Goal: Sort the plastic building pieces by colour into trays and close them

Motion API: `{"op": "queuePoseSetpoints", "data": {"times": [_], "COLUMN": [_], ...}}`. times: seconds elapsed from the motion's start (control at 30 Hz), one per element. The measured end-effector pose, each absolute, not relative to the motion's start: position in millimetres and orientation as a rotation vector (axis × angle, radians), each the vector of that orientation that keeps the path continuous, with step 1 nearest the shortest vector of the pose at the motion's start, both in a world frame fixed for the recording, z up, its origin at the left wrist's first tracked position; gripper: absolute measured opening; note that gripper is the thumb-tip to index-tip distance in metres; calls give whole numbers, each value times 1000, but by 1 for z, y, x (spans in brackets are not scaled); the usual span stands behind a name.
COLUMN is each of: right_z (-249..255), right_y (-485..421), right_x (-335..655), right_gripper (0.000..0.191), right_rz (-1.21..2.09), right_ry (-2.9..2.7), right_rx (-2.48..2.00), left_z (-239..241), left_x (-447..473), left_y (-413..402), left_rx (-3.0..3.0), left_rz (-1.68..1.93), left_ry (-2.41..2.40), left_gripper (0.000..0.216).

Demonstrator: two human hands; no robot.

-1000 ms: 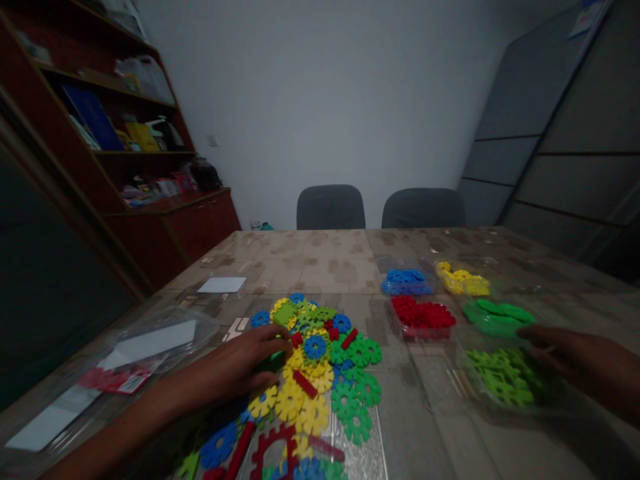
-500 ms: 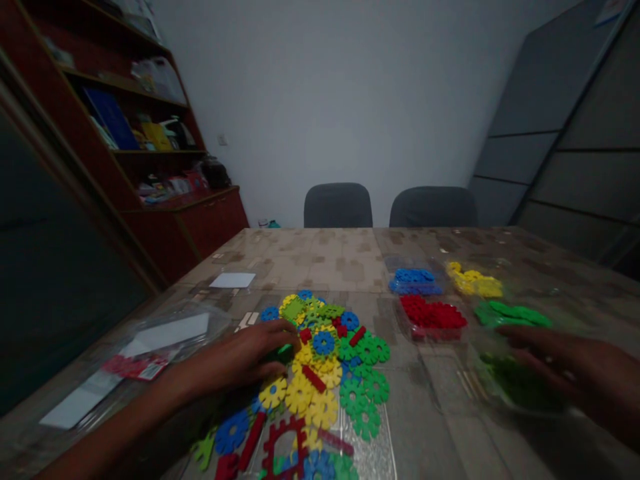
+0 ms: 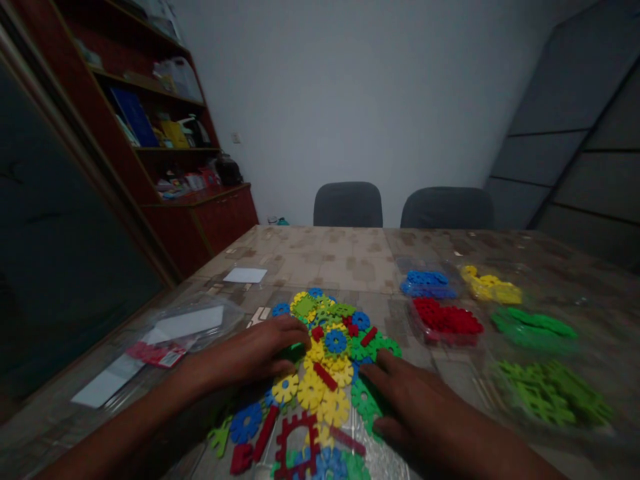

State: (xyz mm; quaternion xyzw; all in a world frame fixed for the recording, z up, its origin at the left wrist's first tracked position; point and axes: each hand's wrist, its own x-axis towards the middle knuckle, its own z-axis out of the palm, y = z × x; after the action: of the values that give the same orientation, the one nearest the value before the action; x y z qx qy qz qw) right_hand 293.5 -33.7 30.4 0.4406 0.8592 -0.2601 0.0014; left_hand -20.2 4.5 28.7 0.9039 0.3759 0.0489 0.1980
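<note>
A loose pile of notched plastic building pieces lies in front of me, with yellow discs [image 3: 311,389], blue discs [image 3: 335,341] and red pieces mixed together. At its left edge my left hand [image 3: 267,347] is curled round green notched discs [image 3: 296,348], partly hidden by the fingers. On the right side of the pile, my right hand [image 3: 413,393] rests over more green discs [image 3: 364,399], thumb and fingers apart. Close to me lie a dark red frame piece [image 3: 283,443] and a red bar [image 3: 266,433].
Clear trays on the right hold sorted pieces: blue [image 3: 427,283], yellow [image 3: 493,289], red [image 3: 447,319], green [image 3: 534,325] and light green [image 3: 553,393]. Clear packaging [image 3: 185,327] and a white card [image 3: 245,275] lie on the left. Two chairs [image 3: 348,205] stand beyond the table.
My right hand has moved left from above the light green tray to the green discs in the pile. My left hand stays at the pile's left edge. The view has shifted slightly.
</note>
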Motion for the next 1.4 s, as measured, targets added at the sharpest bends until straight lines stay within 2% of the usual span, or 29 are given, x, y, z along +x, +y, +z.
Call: {"op": "queuePoseSetpoints", "data": {"times": [0.07,0.23,0.4,0.53,0.73,0.77,0.87,0.93,1.0,1.2,1.4], "right_z": [20,11,16,26,33,32,25,20,17,27,23], "right_y": [-24,-11,0,6,-9,-13,-22,-27,-28,-15,2], "right_x": [287,281,295,311,312,310,306,304,304,306,327], "right_gripper": [45,53,14,15,5,10,44,55,52,22,19], "right_rz": [-814,-933,-982,-1024,-1087,-1083,-1087,-1107,-1125,-1191,-818], "right_ry": [2730,2787,2737,2721,2638,2631,2610,2601,2625,2619,2648], "right_rx": [1377,1383,1451,1403,1300,1314,1350,1338,1341,1350,1474], "left_z": [29,33,35,35,36,37,38,39,40,40,36], "left_x": [-18,-15,-15,-17,-17,-16,-14,-14,-13,-12,-14], "left_y": [3,1,1,2,0,0,0,0,-1,-2,0], "left_rx": [2535,2529,2524,2504,2500,2499,2497,2500,2500,2508,2509], "left_rz": [134,124,138,162,131,128,116,112,106,148,149], "left_ry": [1050,1034,1016,1021,1048,1058,1068,1065,1067,1064,1032], "left_gripper": [41,36,35,34,37,38,37,37,37,37,36]}}
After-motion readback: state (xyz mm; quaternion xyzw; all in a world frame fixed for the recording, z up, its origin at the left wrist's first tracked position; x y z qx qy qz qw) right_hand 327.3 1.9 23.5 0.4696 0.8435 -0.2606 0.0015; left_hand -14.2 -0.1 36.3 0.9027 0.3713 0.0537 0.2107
